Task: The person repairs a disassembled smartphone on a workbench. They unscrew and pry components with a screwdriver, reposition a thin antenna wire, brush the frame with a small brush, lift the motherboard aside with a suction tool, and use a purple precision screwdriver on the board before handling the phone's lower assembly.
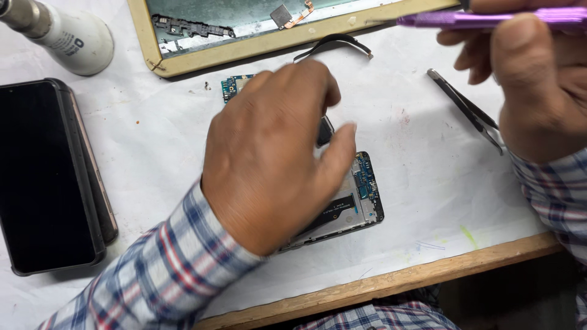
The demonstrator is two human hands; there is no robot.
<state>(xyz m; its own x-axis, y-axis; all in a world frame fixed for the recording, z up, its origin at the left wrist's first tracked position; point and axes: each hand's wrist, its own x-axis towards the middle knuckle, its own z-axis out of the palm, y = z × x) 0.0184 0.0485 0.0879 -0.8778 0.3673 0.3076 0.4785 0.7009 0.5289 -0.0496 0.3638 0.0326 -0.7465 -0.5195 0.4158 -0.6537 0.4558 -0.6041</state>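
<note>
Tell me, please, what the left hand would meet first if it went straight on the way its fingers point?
Probably the black flex cable, just beyond the left hand; past it lies the wooden-framed tray. Heights are hard to judge.

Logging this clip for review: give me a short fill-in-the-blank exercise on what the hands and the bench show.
1. The left hand rests on an opened ____ with its insides showing.
2. The right hand holds a slim tool coloured ____.
3. The metal tweezers lie on the white sheet, held by ____ hand.
4. Two dark phones sit stacked at the ____ edge of the view.

Missing words: phone; purple; neither; left
</note>
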